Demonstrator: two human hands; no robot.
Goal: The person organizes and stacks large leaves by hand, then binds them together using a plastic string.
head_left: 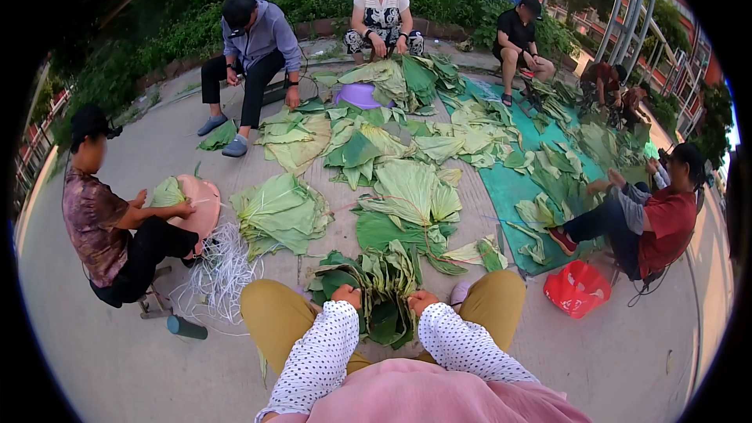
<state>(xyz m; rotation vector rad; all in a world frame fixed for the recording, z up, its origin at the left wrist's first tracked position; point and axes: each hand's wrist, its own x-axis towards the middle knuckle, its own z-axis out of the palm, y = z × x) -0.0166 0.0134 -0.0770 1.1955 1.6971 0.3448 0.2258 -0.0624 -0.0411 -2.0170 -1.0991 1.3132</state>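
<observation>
The thick bundle of large green, pleated leaves [388,278] is at the centre of my clock, between the knees of mustard-yellow trousers [274,313]. The left hand [347,296] and the right hand [423,301] grasp its two sides with curled fingers; the fingertips are hidden, and the lower leaves are in dark shadow. A lilac shoe [460,291] is partly covered by the right knee. At 12 o'clock, a wide fan of pale green leaves [407,192] lies close in front; farther, heaped leaves hide part of a round purple plastic basin [360,95]. Tangled white strips [223,274] are at 9 o'clock, a crumpled red plastic bag [578,288] at 3. At 2, distant persons [603,82] are too small to make out.
</observation>
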